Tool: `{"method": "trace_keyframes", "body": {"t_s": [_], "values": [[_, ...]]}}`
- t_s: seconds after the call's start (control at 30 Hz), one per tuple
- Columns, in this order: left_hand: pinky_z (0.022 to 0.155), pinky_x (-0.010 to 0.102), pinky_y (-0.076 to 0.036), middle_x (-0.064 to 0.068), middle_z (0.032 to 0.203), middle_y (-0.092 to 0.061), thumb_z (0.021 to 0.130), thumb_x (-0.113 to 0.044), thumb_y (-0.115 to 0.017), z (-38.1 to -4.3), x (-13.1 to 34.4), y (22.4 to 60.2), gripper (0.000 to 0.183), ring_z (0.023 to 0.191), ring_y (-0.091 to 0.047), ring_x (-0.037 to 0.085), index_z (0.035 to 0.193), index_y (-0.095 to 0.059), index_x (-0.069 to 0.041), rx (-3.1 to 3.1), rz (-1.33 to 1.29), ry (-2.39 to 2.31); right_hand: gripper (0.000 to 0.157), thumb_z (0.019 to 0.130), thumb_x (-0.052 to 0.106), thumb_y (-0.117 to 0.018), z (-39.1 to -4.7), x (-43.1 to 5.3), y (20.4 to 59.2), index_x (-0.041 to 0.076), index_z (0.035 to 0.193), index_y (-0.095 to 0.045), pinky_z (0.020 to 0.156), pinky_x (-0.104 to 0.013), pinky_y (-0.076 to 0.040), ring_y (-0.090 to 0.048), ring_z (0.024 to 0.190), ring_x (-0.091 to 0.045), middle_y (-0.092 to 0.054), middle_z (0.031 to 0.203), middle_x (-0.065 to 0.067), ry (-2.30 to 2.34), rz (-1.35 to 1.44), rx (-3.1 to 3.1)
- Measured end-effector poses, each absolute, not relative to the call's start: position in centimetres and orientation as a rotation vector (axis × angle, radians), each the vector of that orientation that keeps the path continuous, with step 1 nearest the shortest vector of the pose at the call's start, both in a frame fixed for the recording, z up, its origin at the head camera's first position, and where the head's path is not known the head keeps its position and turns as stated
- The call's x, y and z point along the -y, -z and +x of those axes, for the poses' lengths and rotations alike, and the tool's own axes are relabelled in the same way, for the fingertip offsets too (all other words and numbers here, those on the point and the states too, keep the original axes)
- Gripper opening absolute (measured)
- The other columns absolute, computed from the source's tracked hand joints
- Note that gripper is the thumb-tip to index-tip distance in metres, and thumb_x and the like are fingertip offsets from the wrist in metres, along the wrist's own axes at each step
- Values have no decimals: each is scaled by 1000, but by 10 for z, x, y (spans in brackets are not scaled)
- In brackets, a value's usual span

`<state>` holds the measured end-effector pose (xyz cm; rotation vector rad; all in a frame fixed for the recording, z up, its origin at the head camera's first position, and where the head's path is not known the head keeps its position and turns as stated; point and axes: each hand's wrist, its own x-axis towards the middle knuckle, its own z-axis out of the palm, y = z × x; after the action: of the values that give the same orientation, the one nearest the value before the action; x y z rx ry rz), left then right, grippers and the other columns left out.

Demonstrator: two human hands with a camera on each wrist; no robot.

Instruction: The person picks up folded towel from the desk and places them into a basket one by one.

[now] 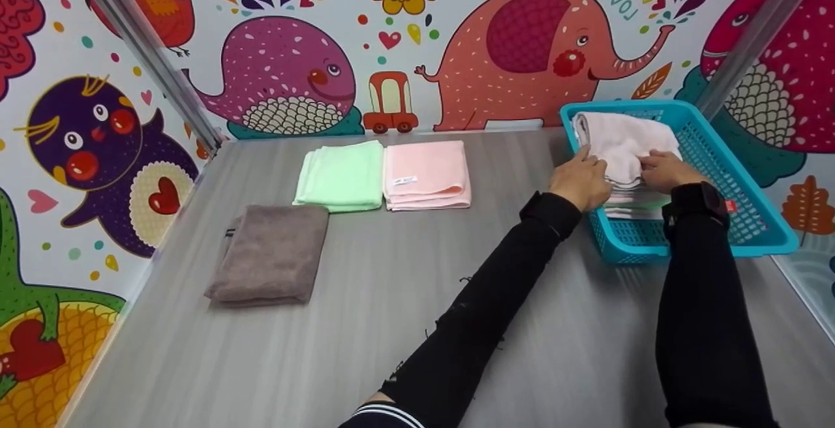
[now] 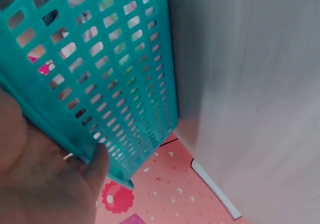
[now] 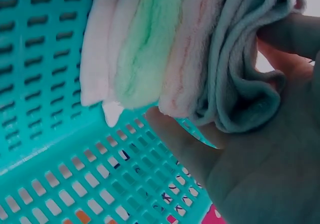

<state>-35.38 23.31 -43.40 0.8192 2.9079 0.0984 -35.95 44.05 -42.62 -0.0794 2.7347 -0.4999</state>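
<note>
At the far right of the table, a blue basket stands close to the wall. Against its left side inside lies a stack of folded cloths, with the pale pink top towel uppermost. From the right wrist, pale pink and light green layers show beneath greyish folds.

The left hand crosses the basket's left rim, fingers touching the near left part of the top towel. One finger of it lies outside the rim, seen from the left wrist; whether the fingers grip the cloth, I cannot tell. The right hand reaches over the near rim and grips the near right part of the top towel with bent fingers, while one finger lies along the edges of the layers. Both forearms wear black sleeves.

Left of the basket, and well apart from it, a green towel and a pink towel lie folded side by side at the far edge. A white label sits on the pink one. Nearer and further left lies a folded grey towel, just beside the green one.
</note>
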Motion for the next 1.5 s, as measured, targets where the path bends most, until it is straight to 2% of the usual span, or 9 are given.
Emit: {"method": "trace_keyframes", "body": {"t_s": [0.23,0.43,0.5,0.6,0.73,0.97,1.17,1.33,1.5], "values": [[127,17,-10,-12,167,-34,112,-37,-29,-357,-230,438,52,161,-9,7,161,-37,-23,-2911,934,-34,61,105,19,-30,-360,-440,425,-15,155,-21,119,-72,-15,-8,146,-65,-9,161,-44,494,-80,-2723],[128,22,2,-6,168,-34,115,-38,-24,-362,-224,442,52,159,-19,8,160,-39,-17,-2902,1144,115,61,104,18,-33,-361,-439,424,-13,155,-23,119,-72,-15,-10,147,-64,-11,161,-42,474,-65,-2748],[129,24,-2,-8,169,-32,114,-41,-25,-362,-220,441,52,159,-17,8,160,-39,-21,-2898,1130,22,61,104,20,-34,-360,-438,421,-10,156,-26,118,-75,-14,-11,146,-65,-13,163,-39,457,-26,-2765],[131,29,-8,-12,171,-25,112,-51,-28,-360,-212,438,56,161,-9,9,162,-35,-28,-2871,1083,-159,60,105,22,-39,-355,-436,414,-4,158,-29,115,-81,-4,-3,145,-70,-14,165,-36,467,66,-2801],[131,36,-9,-15,173,-18,108,-62,-29,-354,-198,437,62,162,-4,12,164,-29,-34,-2801,1113,-303,60,104,22,-47,-347,-428,403,0,158,-34,111,-84,6,4,144,-71,-18,164,-36,491,120,-2912],[130,40,-17,-8,174,-20,109,-55,-39,-347,-152,442,65,162,-11,17,166,-24,-29,-2787,1223,-468,58,105,25,-55,-333,-389,387,1,156,-42,110,-78,-26,-30,143,-60,-34,157,-37,586,-68,-3066],[127,47,-26,2,171,-31,104,-46,-59,-336,-69,456,70,159,-24,26,164,-33,-21,-2948,1237,-440,62,104,34,-60,-303,-352,395,7,158,-43,110,-74,-34,-43,139,-53,-45,155,-30,709,-219,-2969],[126,54,-26,8,170,-30,100,-34,-67,-322,28,470,74,157,-26,36,163,-33,-17,-2966,1076,-453,74,101,48,-63,-286,-335,396,7,159,-40,105,-71,-42,-51,131,-52,-50,150,-32,588,-305,-2885],[122,62,-28,17,168,-32,97,-28,-72,-303,120,470,73,152,-32,47,159,-40,-10,-2990,899,-474,77,97,45,-70,-274,-327,384,5,157,-44,99,-68,-50,-59,125,-50,-54,147,-30,527,-382,-2874]]}}
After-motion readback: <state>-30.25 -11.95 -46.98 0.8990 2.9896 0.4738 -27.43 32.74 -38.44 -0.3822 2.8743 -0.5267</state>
